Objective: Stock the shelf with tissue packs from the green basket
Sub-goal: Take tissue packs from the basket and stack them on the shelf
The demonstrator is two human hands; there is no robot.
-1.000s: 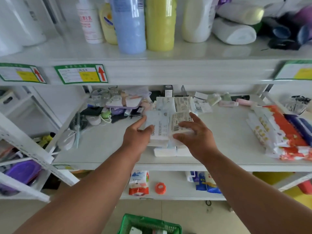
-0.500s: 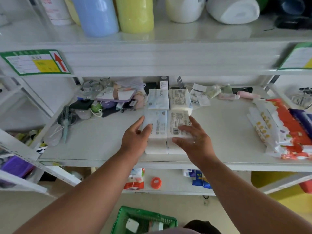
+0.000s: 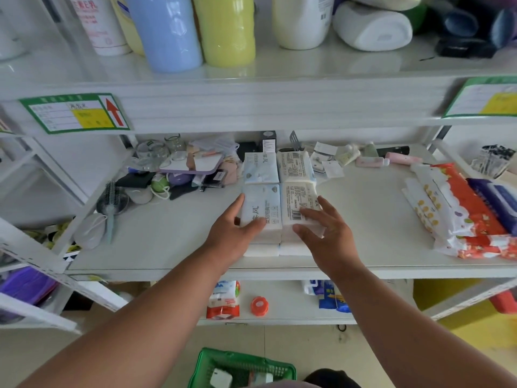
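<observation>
Resting flat, fingers straight, hands (image 3: 279,233) on barcoded tissue packs (image 3: 279,208); holding nothing

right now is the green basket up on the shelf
No, the green basket sits on the floor below the shelf, while both hands rest on tissue packs on the shelf.
</observation>
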